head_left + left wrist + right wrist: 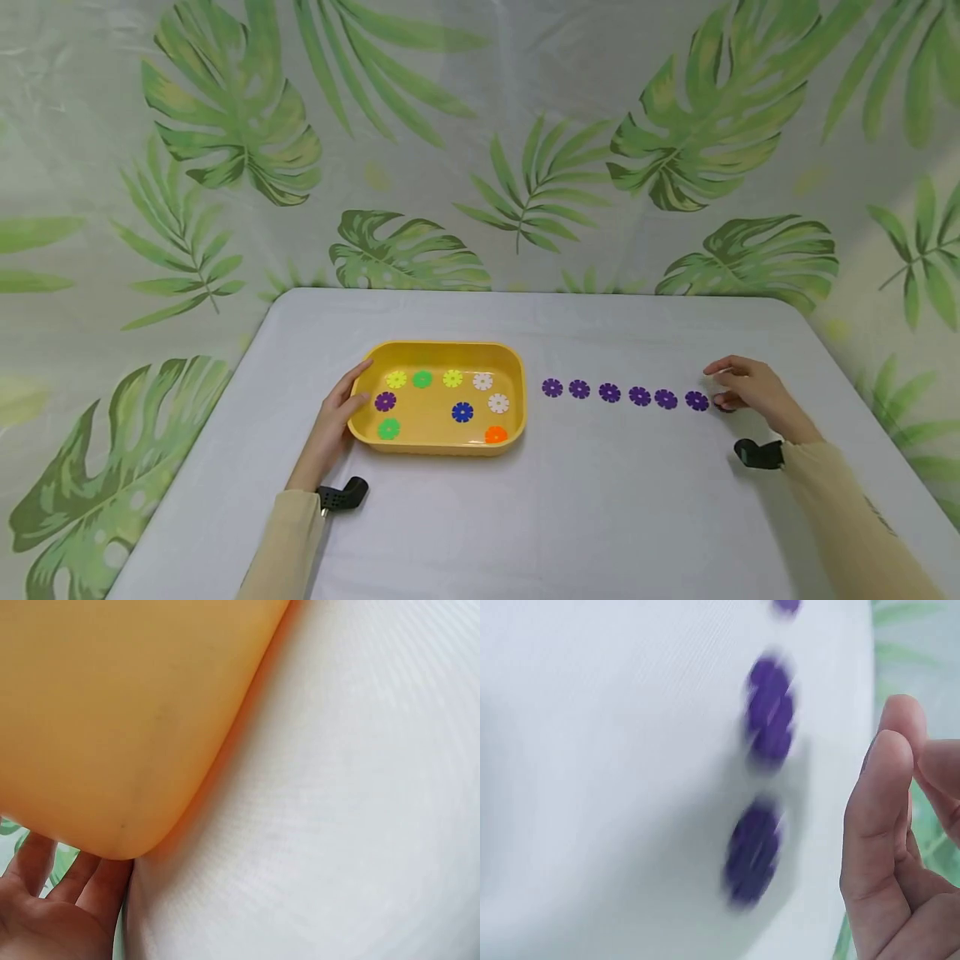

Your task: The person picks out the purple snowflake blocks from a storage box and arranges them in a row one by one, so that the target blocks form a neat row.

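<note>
My left hand [333, 421] holds the left end of the yellow tray [437, 449], thumb at the rim. In the left wrist view, fingers [97, 889] lie against the tray's outer wall [112, 735]. Several notched plastic discs lie in the tray, among them a purple disc [386, 402] and a blue disc [462, 412]. My right hand [753, 392] hovers by the right end of a row of purple discs [640, 396], its fingers loosely bent with nothing between them. The end purple disc [752, 853] lies flat below it, partly hidden in the head view.
The white table [570, 517] carries the tray left of the middle and the row of discs to its right. A leaf-print cloth [525, 167] hangs behind the table. Each wrist wears a black camera mount, such as the right mount [757, 454].
</note>
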Action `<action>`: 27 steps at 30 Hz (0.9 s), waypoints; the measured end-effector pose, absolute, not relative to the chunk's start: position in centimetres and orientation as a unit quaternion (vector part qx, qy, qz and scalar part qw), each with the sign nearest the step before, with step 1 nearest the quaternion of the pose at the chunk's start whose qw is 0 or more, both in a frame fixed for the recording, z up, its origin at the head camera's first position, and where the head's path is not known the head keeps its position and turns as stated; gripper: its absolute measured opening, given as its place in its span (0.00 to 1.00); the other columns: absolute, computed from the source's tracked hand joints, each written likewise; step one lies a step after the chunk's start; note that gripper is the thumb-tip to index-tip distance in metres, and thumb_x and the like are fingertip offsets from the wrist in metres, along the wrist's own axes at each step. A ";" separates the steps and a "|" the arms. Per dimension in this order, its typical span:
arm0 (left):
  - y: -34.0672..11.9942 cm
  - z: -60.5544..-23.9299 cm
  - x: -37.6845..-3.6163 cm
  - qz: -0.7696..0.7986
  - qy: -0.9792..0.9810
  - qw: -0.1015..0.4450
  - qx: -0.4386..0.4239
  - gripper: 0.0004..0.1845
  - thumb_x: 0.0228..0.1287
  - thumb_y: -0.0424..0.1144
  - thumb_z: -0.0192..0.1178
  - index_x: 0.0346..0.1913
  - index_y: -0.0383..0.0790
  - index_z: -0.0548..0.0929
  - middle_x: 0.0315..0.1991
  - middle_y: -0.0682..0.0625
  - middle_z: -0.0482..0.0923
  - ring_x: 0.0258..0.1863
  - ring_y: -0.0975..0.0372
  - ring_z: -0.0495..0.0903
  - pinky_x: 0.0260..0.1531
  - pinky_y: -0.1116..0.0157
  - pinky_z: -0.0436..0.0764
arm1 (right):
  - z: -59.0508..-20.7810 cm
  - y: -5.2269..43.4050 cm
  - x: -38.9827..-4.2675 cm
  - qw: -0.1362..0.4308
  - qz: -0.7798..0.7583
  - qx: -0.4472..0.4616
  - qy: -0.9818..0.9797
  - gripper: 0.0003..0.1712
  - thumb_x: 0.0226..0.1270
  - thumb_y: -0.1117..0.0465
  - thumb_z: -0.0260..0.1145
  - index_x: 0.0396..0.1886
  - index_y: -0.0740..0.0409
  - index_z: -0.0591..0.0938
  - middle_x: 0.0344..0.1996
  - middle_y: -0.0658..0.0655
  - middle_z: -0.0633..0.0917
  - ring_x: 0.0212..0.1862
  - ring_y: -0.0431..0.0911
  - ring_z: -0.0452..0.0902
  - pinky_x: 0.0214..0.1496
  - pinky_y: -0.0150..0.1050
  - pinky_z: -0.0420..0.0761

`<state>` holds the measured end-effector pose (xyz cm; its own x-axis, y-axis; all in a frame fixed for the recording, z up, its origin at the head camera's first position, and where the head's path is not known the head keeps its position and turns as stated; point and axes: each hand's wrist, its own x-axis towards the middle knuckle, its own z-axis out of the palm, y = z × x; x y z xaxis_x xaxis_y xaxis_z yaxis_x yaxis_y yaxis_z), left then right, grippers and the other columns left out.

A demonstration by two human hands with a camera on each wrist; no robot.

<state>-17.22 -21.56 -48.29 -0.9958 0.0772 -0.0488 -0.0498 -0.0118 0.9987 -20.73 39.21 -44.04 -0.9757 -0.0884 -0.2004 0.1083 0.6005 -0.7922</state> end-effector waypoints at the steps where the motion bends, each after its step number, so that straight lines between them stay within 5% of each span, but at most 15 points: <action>1: -21.6 -48.4 -17.2 0.711 0.701 0.044 0.011 0.27 0.74 0.36 0.47 0.73 0.47 0.61 0.75 0.54 0.48 0.73 0.61 0.46 0.70 0.58 0.50 | -43.7 38.4 -20.9 0.111 -0.456 0.001 0.883 0.22 0.75 0.61 0.49 0.56 0.77 0.69 0.43 0.70 0.76 0.28 0.44 0.79 0.34 0.37 0.83; 5: -21.6 -48.5 -17.3 0.712 0.701 0.041 0.016 0.27 0.74 0.36 0.47 0.73 0.47 0.61 0.75 0.54 0.48 0.73 0.60 0.47 0.69 0.57 0.51 | -42.3 34.6 -21.9 0.128 -0.494 -0.036 0.859 0.24 0.77 0.58 0.49 0.59 0.76 0.68 0.49 0.73 0.72 0.32 0.45 0.79 0.38 0.37 0.83; 16: -21.6 -48.5 -17.2 0.710 0.703 0.031 0.024 0.27 0.74 0.35 0.47 0.73 0.46 0.61 0.75 0.53 0.48 0.73 0.60 0.47 0.69 0.58 0.51 | -40.0 19.7 -24.5 0.220 -0.561 -0.123 0.789 0.19 0.75 0.57 0.53 0.54 0.67 0.74 0.45 0.67 0.75 0.36 0.51 0.77 0.41 0.38 0.82; 23: -21.6 -48.5 -17.3 0.713 0.699 0.035 0.027 0.27 0.74 0.34 0.47 0.73 0.46 0.61 0.75 0.53 0.48 0.73 0.61 0.45 0.70 0.58 0.50 | -40.5 9.8 -25.1 0.292 -0.585 -0.152 0.741 0.20 0.73 0.60 0.54 0.57 0.71 0.73 0.51 0.73 0.75 0.32 0.49 0.77 0.40 0.38 0.82; 27: -21.7 -48.4 -17.3 0.711 0.702 0.033 0.024 0.27 0.74 0.35 0.47 0.73 0.47 0.61 0.75 0.53 0.48 0.73 0.61 0.46 0.70 0.57 0.50 | -41.3 4.8 -25.0 0.327 -0.583 -0.174 0.723 0.18 0.73 0.61 0.54 0.55 0.70 0.75 0.51 0.72 0.76 0.38 0.60 0.78 0.45 0.46 0.82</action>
<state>-17.26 -21.71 -48.43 -0.9966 0.0812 -0.0121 -0.0132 -0.0132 0.9998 -24.98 4.82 -41.25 -0.7249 -0.6338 -0.2697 0.1294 0.2592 -0.9571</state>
